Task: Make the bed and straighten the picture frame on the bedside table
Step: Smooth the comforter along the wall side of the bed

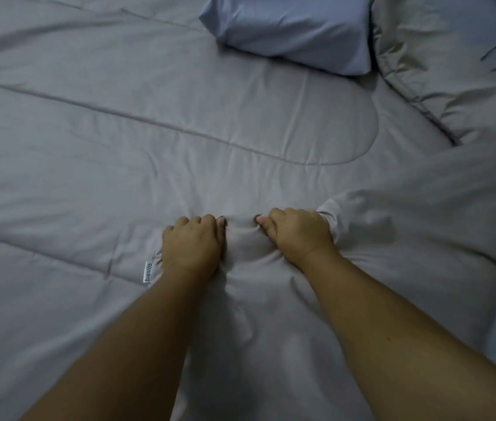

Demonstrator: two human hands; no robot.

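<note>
While two pillows lie beyond, both hands seemingly bunch one comforter.

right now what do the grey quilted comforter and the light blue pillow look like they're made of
Grey quilted comforter: smooth, faintly shiny woven fabric, perhaps microfibre or cotton sateen; it bunches softly under both hands, and stitched channels suggest padding. Light blue pillow: matte, cotton-like cover with soft creases; the filling is hidden.
</note>
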